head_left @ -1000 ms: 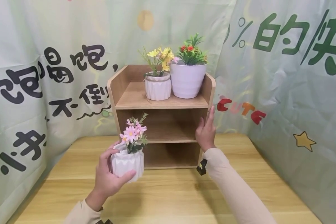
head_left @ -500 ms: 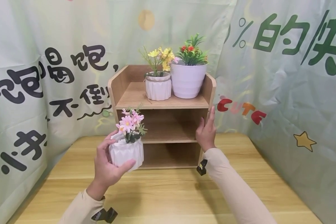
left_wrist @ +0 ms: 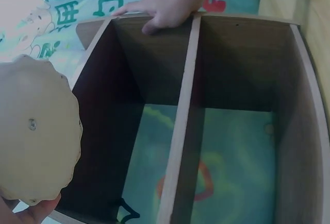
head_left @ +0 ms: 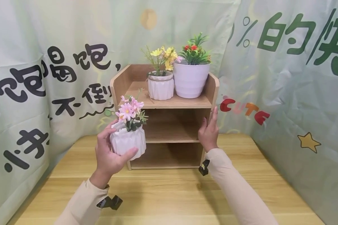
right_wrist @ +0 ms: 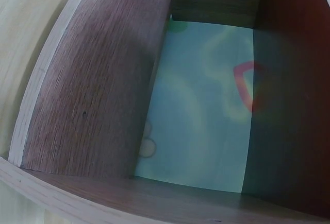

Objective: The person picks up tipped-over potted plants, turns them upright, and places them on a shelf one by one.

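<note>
My left hand (head_left: 108, 156) grips a white fluted flowerpot (head_left: 129, 142) with pink artificial flowers (head_left: 130, 110), holding it upright in the air before the left side of a wooden shelf (head_left: 169, 139). In the left wrist view the underside of this flowerpot (left_wrist: 36, 131) shows, the thumb at its lower edge. My right hand (head_left: 209, 132) rests on the shelf's right side panel. Its fingers are straight, and the thumb lies on the panel's inner side. The right wrist view shows the shelf's inside (right_wrist: 103, 90) but not the hand.
On the top board stand a white pot (head_left: 161, 87) with yellow flowers and a larger white pot (head_left: 191, 81) with a red-flowered green plant, both right of centre. The shelf stands on a wooden table (head_left: 169, 193). A printed curtain (head_left: 287, 84) hangs behind and at both sides.
My left hand has raised the flowerpot from near the bottom compartment to around the middle one. My right hand stays on the side panel.
</note>
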The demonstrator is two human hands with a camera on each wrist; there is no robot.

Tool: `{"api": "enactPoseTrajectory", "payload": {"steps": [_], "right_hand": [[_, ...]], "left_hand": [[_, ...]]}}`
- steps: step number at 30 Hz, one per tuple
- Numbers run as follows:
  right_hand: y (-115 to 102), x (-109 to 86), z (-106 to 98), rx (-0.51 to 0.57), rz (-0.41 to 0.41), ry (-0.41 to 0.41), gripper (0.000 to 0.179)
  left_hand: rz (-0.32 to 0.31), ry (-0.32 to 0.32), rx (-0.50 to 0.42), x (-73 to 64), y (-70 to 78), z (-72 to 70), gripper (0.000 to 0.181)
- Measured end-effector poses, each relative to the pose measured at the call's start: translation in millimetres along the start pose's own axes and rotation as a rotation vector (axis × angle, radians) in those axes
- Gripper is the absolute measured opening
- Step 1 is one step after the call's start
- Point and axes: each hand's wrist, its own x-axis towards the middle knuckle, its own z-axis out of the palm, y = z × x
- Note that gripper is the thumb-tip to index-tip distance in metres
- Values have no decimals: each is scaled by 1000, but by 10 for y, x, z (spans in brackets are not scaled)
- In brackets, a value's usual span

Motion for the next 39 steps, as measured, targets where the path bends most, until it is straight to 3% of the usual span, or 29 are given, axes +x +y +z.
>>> {"api": "enactPoseTrajectory", "payload": {"steps": [6, 22, 39], "right_hand": [[8, -2, 18, 11, 3, 24, 56], [9, -3, 25, 13, 9, 23, 55], [23, -10, 15, 9, -1, 23, 56]], "left_hand": [[25, 28, 57, 107, 1, 53, 80], [23, 107, 156, 383, -11, 163, 73], [31, 217, 285, 544, -14, 311, 66]]}}
